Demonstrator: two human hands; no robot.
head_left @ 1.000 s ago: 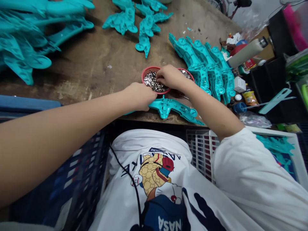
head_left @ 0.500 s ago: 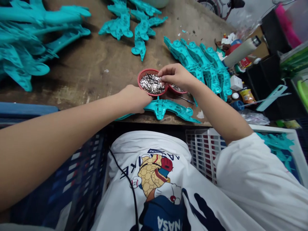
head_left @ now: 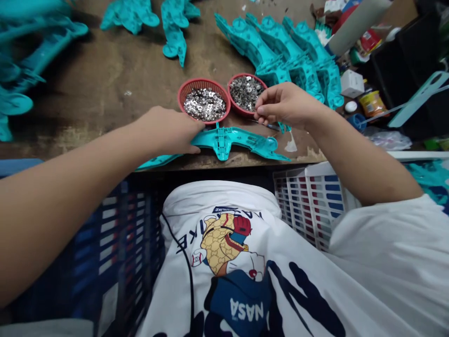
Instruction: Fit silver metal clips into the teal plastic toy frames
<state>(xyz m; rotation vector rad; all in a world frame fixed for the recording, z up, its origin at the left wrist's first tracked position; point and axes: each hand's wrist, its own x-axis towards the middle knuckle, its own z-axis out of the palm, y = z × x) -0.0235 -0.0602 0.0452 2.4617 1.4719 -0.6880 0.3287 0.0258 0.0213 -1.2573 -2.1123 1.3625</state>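
Observation:
A teal plastic part (head_left: 238,140) lies along the near edge of the wooden table (head_left: 105,89). My left hand (head_left: 168,131) presses down on its left end. My right hand (head_left: 284,105) hovers just above the part's right half, thumb and fingers pinched together; whatever they hold is too small to make out. Behind the part stand two small red baskets of shiny metal pieces, the left basket (head_left: 203,100) and the right basket (head_left: 246,92), the latter right beside my right fingertips.
A row of stacked teal parts (head_left: 280,51) leans at the back right, more teal parts (head_left: 171,32) lie at the back and a pile (head_left: 21,61) at far left. Clutter of small containers (head_left: 370,100) sits at right. A white crate (head_left: 315,201) stands below the table edge.
My right hand left the left basket of metal pieces and moved right and toward me, over the teal part. The view shifted, so both baskets now show fully. My left hand stayed on the part.

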